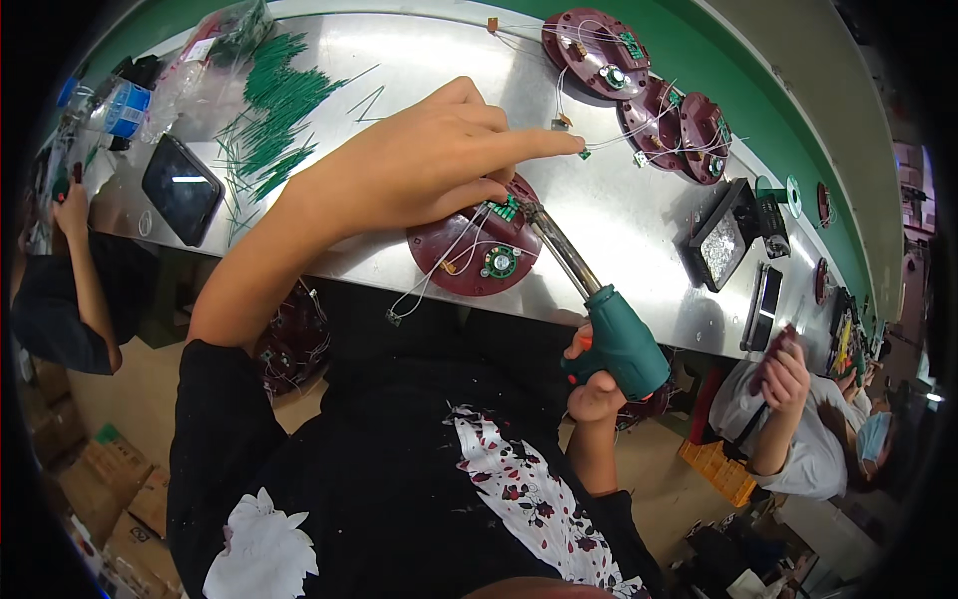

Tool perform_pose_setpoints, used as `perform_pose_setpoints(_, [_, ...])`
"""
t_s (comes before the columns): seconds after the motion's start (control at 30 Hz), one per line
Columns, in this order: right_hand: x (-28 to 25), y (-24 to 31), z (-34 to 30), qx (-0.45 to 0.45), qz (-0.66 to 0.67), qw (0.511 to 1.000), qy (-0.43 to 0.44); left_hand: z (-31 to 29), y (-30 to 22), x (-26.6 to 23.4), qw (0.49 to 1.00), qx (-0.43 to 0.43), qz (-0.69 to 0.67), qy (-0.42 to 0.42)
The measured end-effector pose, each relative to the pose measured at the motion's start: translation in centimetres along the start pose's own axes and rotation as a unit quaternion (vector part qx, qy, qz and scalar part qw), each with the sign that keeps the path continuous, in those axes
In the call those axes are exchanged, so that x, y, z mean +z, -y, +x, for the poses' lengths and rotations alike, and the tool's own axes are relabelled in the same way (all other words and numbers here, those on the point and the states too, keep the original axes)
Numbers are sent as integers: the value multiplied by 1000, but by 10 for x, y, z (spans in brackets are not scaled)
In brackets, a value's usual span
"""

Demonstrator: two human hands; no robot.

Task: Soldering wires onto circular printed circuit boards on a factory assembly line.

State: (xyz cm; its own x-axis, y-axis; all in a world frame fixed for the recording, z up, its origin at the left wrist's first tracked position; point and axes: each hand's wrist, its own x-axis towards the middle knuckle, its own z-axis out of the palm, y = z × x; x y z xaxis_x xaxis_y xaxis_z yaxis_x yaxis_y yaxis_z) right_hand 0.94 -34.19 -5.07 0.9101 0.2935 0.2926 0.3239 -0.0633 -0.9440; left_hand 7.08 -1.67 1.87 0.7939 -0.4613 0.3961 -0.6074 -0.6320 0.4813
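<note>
Teal, maroon and green on silver

The soldering gun (pixel 627 344) is teal touched with red; the discs (pixel 469 282) are maroon, with green boards (pixel 506 209) and white wires (pixel 427 279). The bench (pixel 624 215) is silver-grey, its loose strands (pixel 284 95) green. The shirt (pixel 369 459) is black, with a white panel (pixel 529 499) patterned red and black.

Bare tabletop (pixel 631 240) runs between green tool (pixel 627 344) and black tray (pixel 740 205), maroon discs (pixel 597 60) blocking beyond.

The silver metal tabletop (pixel 629 225) bears a heap of thin green wires (pixel 279 95), a black rectangular phone (pixel 183 190), a round maroon plastic housing (pixel 472 274) at the near edge, three similar maroon housings (pixel 599 60) farther back, and a black box (pixel 726 240), apparently containing silvery shavings.
</note>
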Motion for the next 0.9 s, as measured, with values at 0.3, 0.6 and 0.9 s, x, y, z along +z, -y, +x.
perform_pose_setpoints(0.3, [-3, -2, -3, 16, 3, 1000, -16, 5, -6, -6, 999, -13, 22, 39])
perform_pose_setpoints(0.6, [-1, 4, 3, -1, -35, 999, -21, 8, -7, -1, 999, -21, 20, 44])
perform_pose_setpoints(0.9, [-7, 3, 10, -48, -104, 993, 14, 12, -7, -5, 997, -14, 3, 79])
